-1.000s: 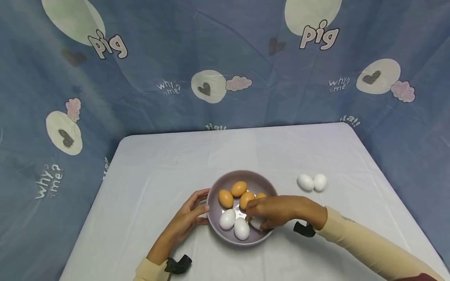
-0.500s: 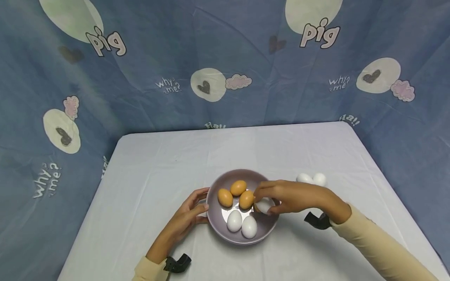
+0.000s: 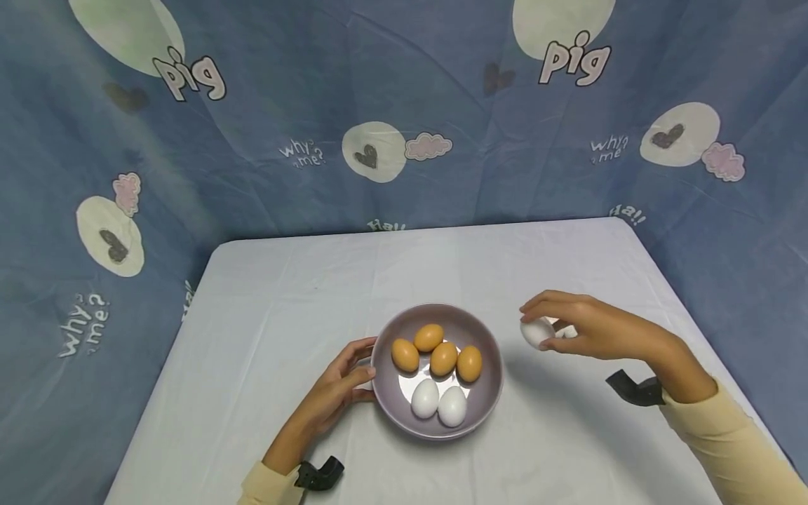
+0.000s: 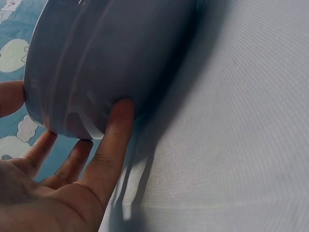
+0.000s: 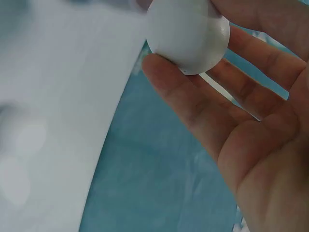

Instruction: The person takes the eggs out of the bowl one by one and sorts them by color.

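Note:
My right hand (image 3: 587, 322) pinches a white egg (image 3: 535, 334) between thumb and fingers, raised over the table to the right of the bowl. In the right wrist view, the egg (image 5: 188, 36) sits at the fingertips. My left hand (image 3: 337, 386) rests against the left outside of a mauve bowl (image 3: 486, 414). The left wrist view shows extended fingertips touching the bowl's outer wall (image 4: 96, 58), with the thumb at its rim. Inside lie several orange eggs (image 3: 429, 338) and two white eggs (image 3: 452, 407), side by side near the front.
Behind the right hand, white eggs (image 3: 569, 332) on the table are mostly hidden. A white cloth covers the table (image 3: 315, 294). Blue printed fabric (image 3: 252, 175) hangs along its back and sides. Each wrist carries a black mount (image 3: 320, 474).
My right hand has lifted a white egg out of the bowl and carried it right. The two white eggs left inside have shifted right. My left hand has stayed at the bowl.

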Motion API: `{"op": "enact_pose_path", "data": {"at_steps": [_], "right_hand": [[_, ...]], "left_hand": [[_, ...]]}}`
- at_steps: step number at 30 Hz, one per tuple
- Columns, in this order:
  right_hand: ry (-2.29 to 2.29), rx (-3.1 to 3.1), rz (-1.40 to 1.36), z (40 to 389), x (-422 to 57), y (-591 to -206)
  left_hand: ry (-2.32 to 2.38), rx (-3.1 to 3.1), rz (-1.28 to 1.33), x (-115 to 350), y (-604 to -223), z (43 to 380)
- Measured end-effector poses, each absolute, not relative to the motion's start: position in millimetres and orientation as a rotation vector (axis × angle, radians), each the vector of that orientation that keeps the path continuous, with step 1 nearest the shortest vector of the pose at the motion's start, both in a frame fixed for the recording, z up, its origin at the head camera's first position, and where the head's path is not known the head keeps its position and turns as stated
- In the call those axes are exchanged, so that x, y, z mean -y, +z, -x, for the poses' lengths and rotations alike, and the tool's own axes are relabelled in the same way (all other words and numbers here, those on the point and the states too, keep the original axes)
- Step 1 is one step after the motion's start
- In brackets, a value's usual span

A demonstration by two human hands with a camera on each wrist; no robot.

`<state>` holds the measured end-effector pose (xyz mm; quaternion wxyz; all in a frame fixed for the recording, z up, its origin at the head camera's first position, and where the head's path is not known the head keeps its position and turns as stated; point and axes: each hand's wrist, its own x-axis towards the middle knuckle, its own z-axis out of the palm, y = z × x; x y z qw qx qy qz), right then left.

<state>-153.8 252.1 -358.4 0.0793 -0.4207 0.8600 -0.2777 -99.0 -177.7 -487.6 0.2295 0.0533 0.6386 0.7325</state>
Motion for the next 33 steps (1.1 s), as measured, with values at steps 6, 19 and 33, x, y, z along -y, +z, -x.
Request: {"op": "enact_pose_path", "data": {"at_steps": [6, 19, 33], "right_hand": [[-0.904, -2.695, 1.166, 149.8, -297.6, -365.7], [-0.972, -2.859, 0.949, 146.2, -344.5, -394.4], [-0.946, -2.901, 0.615, 152.0, -361.5, -419.8]], "left_hand": [[2.013, -1.78, -0.128, 176.8, -485.5, 100.3], [2.02, -1.778, -0.138, 176.3, -486.7, 98.3], [2.009, -1.772, -0.14, 173.2, -487.8, 99.7]]}}
